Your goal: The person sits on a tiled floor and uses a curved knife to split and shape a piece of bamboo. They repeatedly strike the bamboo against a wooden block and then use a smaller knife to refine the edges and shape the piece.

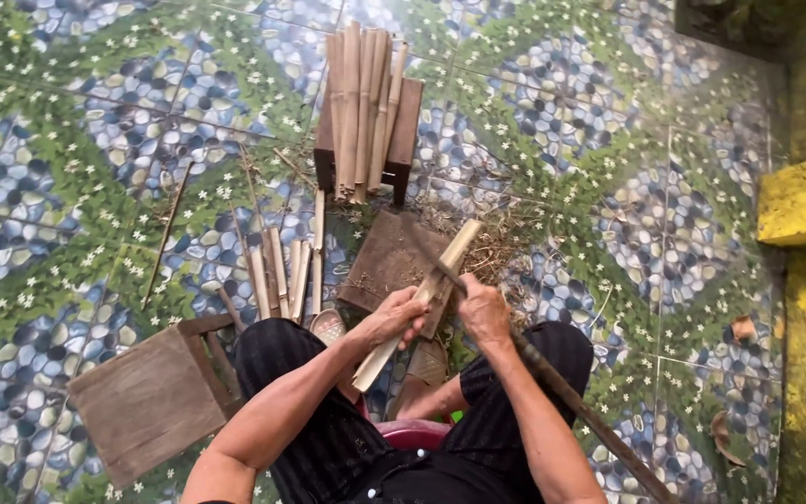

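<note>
Two hands are working over a wooden block [386,261] on the floor: our left hand [396,317] is gripping a bamboo strip [419,303] slanted across it for support, while our right hand [483,313] is clasping a long-handled blade [552,383] against the strip.

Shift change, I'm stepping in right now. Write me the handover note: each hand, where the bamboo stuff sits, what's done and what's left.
Left hand: gripping a bamboo strip, slanted over the wooden block.
Right hand: closed on the long-handled blade, its edge set against the strip.
Things: bundle of long bamboo slats lying on the small stool ahead; shorter cut pieces on the tiled floor left of the block; shavings beside it.
Done: apparently the pieces on the floor.
Left: the strip in hand, and likely the bundle.
</note>
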